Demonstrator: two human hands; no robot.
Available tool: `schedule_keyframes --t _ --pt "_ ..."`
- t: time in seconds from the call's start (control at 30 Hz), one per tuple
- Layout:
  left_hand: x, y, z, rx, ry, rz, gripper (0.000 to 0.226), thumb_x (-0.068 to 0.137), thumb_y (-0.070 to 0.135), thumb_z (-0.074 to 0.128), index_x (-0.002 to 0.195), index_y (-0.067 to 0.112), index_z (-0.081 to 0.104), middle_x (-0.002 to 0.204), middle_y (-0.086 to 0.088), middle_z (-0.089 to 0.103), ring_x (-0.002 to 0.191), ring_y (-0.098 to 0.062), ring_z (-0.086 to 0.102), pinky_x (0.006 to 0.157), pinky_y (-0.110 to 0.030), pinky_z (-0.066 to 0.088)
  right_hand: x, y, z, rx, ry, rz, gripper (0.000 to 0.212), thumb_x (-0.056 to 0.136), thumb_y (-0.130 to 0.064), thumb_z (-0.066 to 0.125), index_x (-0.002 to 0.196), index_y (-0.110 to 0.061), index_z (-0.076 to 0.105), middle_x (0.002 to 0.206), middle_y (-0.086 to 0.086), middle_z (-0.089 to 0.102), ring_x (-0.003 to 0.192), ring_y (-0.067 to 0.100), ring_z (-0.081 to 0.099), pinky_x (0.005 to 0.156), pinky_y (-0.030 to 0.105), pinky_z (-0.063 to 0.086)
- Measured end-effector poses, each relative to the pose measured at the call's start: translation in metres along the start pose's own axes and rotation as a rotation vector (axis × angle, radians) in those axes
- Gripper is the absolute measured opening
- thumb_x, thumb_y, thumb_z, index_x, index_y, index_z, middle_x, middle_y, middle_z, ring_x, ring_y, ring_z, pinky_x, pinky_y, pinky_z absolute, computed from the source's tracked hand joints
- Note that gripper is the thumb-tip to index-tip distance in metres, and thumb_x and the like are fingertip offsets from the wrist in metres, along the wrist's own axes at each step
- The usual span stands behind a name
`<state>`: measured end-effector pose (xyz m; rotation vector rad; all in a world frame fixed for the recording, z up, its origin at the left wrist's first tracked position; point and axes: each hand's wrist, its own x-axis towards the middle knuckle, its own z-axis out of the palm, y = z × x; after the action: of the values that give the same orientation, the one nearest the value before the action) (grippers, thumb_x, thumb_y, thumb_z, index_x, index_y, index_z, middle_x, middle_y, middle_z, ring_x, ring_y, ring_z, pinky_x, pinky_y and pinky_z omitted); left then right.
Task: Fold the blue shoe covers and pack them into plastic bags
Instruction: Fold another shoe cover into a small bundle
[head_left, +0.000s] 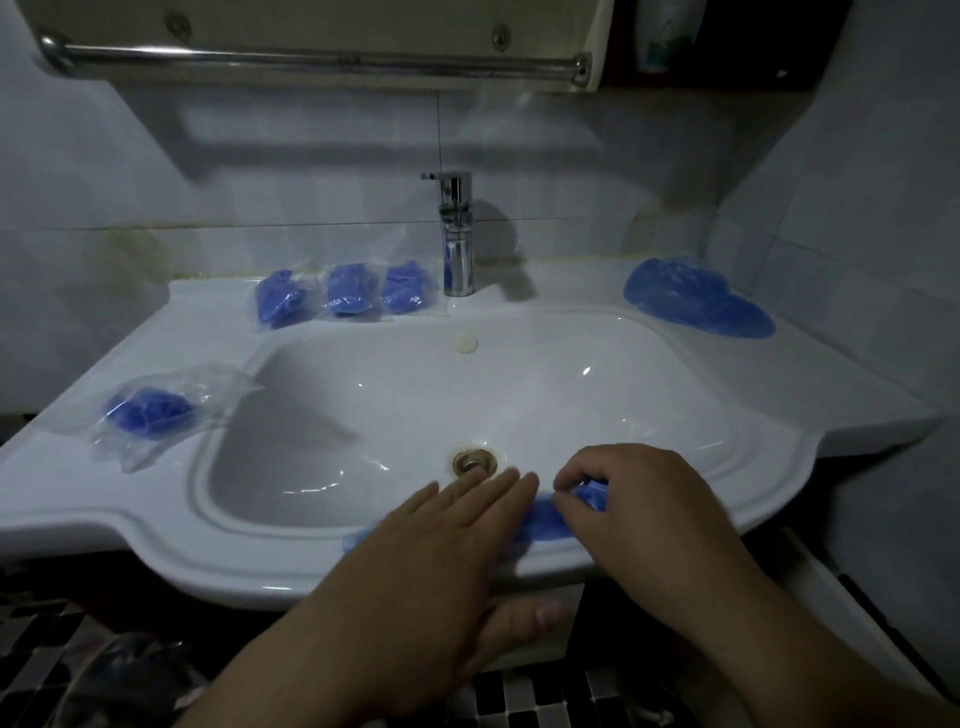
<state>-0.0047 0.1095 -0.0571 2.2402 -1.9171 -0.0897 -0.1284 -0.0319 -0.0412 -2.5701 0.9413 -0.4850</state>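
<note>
Clearly, one blue shoe cover (543, 519) lay stretched along the front rim of the white sink (249, 561), under both hands. The left hand (441, 525) was flat, with straight fingers, and pressed the cover down. The right hand (639, 499) had its fingers curled and pinched the right end of the cover. Three filled plastic bags (349, 290) lay in a row left of the faucet (457, 234), a fourth bag (156, 415) lay on the left rim, and a pile of loose covers (696, 306) was at the back right corner.
</note>
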Motion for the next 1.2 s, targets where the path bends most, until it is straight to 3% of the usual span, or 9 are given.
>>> schedule_keyframes --t 0.17,0.27,0.37,0.47,0.57,0.67,0.83,1.03,1.2 --pt "0.004 -0.007 0.001 0.078 -0.028 0.005 0.093 0.079 0.086 0.028 0.151 0.043 -0.014 0.161 0.022 -0.004 0.147 -0.003 0.007 0.111 -0.018 0.001 -0.003 0.005 0.003 -0.172 0.076 -0.120 0.020 0.089 -0.030 0.065 0.109 -0.031 0.068 0.107 -0.010 0.064 0.096 0.009 0.059 0.089 0.028 0.049" --pt "0.002 -0.011 0.003 0.076 0.047 0.078 0.091 0.081 0.080 0.041 0.154 0.039 0.008 0.160 0.018 0.018 0.141 -0.007 0.030 0.112 -0.022 0.022 -0.008 -0.003 0.003 -0.203 0.078 -0.379 0.031 0.085 -0.031 0.063 0.116 -0.028 0.064 0.118 -0.010 0.066 0.114 0.012 0.059 0.108 0.041 0.040" --pt "0.002 -0.013 0.006 0.045 0.072 0.139 0.075 0.075 0.072 0.049 0.138 0.030 0.047 0.132 0.012 0.057 0.107 -0.008 0.061 0.088 -0.021 0.047 -0.019 -0.015 0.006 -0.144 -0.271 -0.457 0.064 0.092 -0.057 0.025 0.152 -0.035 0.020 0.161 -0.016 0.017 0.148 0.001 0.008 0.122 0.030 0.001" --pt "0.000 -0.017 0.005 -0.009 0.033 0.108 0.083 0.077 0.071 0.045 0.148 0.031 0.031 0.146 0.015 0.044 0.124 -0.007 0.050 0.101 -0.022 0.041 -0.022 -0.012 0.007 -0.260 -0.408 -0.380 0.087 0.080 -0.076 0.015 0.152 -0.037 -0.014 0.162 -0.014 -0.016 0.148 0.001 -0.014 0.117 0.027 -0.015" --pt "-0.004 -0.023 -0.007 0.034 -0.058 0.001 0.101 0.072 0.089 0.025 0.154 0.032 0.011 0.156 0.018 0.027 0.138 -0.006 0.035 0.112 -0.021 0.028 -0.019 -0.007 0.001 -0.335 -0.435 -0.340 0.096 0.067 -0.081 0.001 0.152 -0.039 -0.011 0.164 -0.011 -0.005 0.150 0.009 -0.004 0.121 0.033 -0.008" --pt "-0.006 -0.022 -0.016 0.106 -0.162 -0.058 0.101 0.071 0.085 0.028 0.154 0.033 0.005 0.157 0.017 0.022 0.139 -0.005 0.031 0.112 -0.022 0.024 -0.018 0.002 -0.002 -0.350 -0.437 -0.339 0.096 0.062 -0.085 -0.002 0.150 -0.047 -0.008 0.163 -0.014 0.005 0.149 0.011 0.004 0.122 0.034 -0.001" --pt "-0.006 -0.024 -0.011 0.111 -0.167 -0.034 0.095 0.079 0.081 0.037 0.153 0.035 0.000 0.157 0.019 0.020 0.137 -0.004 0.030 0.111 -0.020 0.023 -0.013 0.015 -0.006 -0.365 -0.428 -0.317 0.080 0.083 -0.078 0.030 0.150 -0.047 -0.001 0.150 -0.021 0.023 0.137 0.006 0.024 0.116 0.029 0.020" --pt "-0.007 -0.034 -0.012 -0.319 0.047 -0.021 0.064 0.077 0.078 0.042 0.135 0.050 0.040 0.130 0.031 0.050 0.114 0.009 0.052 0.097 -0.018 0.044 -0.012 0.021 -0.002 -0.331 -0.392 -0.349 0.081 0.082 -0.077 0.032 0.151 -0.045 0.004 0.141 -0.022 0.031 0.128 0.006 0.031 0.112 0.029 0.026" --pt "0.004 -0.033 -0.005 -0.242 0.114 0.003 0.044 0.080 0.067 0.045 0.119 0.049 0.054 0.113 0.027 0.059 0.099 0.005 0.059 0.085 -0.026 0.052 -0.012 0.018 -0.006 -0.191 -0.302 -0.337 0.079 0.082 -0.073 0.049 0.149 -0.051 0.013 0.153 -0.029 0.017 0.143 -0.001 0.012 0.121 0.028 0.011"
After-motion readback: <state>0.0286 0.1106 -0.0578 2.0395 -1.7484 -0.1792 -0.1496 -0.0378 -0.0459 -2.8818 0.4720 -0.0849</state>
